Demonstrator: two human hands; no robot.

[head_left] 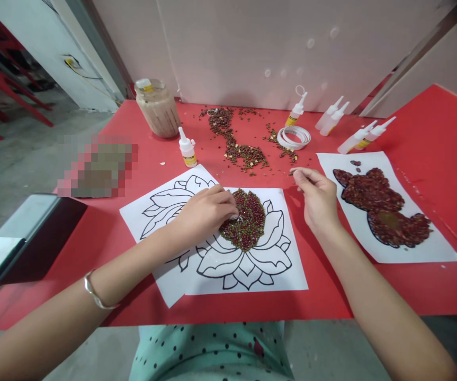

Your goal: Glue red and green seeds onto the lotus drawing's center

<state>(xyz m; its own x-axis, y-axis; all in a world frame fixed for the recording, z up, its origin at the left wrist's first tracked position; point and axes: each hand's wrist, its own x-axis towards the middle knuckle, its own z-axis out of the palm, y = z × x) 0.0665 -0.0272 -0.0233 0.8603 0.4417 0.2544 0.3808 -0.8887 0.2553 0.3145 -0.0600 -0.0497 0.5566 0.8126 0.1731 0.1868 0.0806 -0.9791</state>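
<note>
My left hand (215,207) rests at the left side of a patch of red and green beans (248,225) covering the middle of a lotus line drawing (248,270). Its fingers are pinched together, and anything between the tips is hidden. Under that forearm lies a second lotus drawing (160,203), partly covered. My right hand (316,193) is raised over the red table between the lotus sheet and another picture, thumb and forefinger closed on a small dark bean (293,172). Loose beans (246,154) lie scattered beyond both hands.
A glue bottle (188,149) stands near a cloudy jar (159,108). More glue bottles (357,137) and a white tape roll (294,137) sit farther back. At right lies a sheet with a dark bean picture (395,211). A dark case-like object (29,233) occupies the left edge.
</note>
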